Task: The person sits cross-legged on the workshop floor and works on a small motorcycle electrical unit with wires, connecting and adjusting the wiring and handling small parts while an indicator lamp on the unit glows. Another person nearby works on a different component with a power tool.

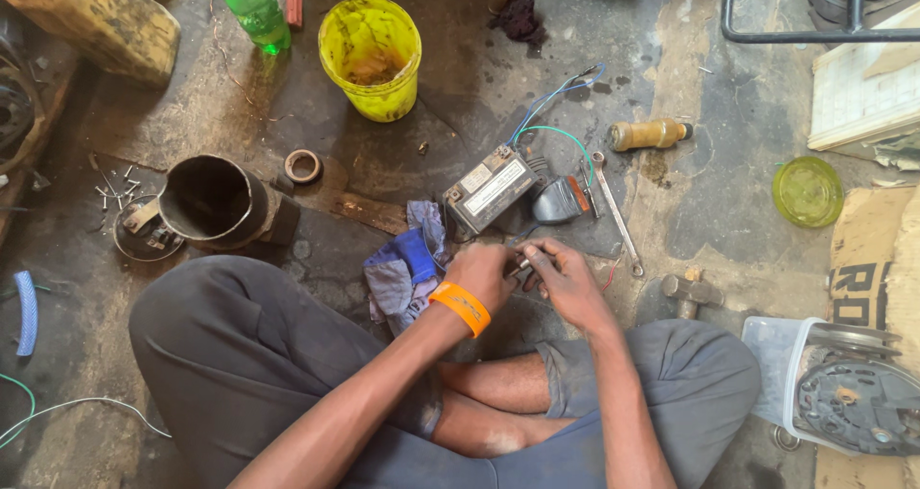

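While the person sits cross-legged on the grimy floor (690, 211), both hands meet just above the knees. The left hand (482, 274), with an orange wristband (461, 308) on its wrist, has its grip clenched on a small metal part (520, 268), and the right hand (565, 276) pinches the same part from the other side; the piece is largely hidden by the fingers, so it may be a connector or a small tool, and I cannot tell which. Just left of the hands lies a blue and grey rag (407, 269). Just beyond them, farther off, sits a grey box-shaped electrical unit (491, 190) with blue and green wires (556, 115) trailing away to the far right. A spanner (618, 216) lies to the right of that unit, and a small hammer (690, 293) rests near the right knee. Farther away stand a yellow bucket (372, 56) and a green bottle (255, 8). On the left sits a dark metal cylinder (213, 202), with loose screws (113, 187) scattered beside it. A clear plastic tub (776, 364) sits near right.
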Demonstrator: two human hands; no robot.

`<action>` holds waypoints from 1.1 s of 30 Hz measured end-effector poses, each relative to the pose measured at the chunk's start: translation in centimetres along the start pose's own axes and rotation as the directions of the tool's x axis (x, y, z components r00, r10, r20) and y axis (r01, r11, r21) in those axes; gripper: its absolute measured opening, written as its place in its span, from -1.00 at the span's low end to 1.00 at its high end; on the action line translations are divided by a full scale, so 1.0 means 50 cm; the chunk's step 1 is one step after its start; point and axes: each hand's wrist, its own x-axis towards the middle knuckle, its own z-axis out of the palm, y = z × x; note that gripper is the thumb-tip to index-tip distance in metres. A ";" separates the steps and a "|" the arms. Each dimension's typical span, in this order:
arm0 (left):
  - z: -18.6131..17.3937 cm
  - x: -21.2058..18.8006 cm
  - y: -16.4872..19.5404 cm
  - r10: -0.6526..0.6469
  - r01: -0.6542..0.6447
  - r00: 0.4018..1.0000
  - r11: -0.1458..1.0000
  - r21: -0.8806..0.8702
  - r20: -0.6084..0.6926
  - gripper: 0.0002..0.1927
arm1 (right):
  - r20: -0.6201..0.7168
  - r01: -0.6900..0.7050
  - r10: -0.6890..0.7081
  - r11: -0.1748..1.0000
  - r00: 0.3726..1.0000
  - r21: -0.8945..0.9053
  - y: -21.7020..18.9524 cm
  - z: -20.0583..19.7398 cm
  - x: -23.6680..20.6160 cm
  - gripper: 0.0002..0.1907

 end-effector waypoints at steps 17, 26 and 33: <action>0.030 -0.008 -0.011 0.014 -0.016 0.997 1.000 0.023 0.078 -0.82 | 0.076 -0.057 0.068 0.989 0.995 -0.140 -0.001 0.005 -0.006 -0.73; 0.022 -0.015 -0.004 0.011 -0.016 0.998 0.997 0.081 0.064 -0.85 | 0.044 -0.057 0.068 0.974 0.997 -0.221 -0.006 0.009 -0.012 -0.69; 0.062 -0.017 -0.036 0.055 -0.078 0.986 0.987 0.140 0.160 -0.84 | 0.080 0.064 -0.033 0.900 0.996 -0.432 0.024 0.005 -0.010 -0.68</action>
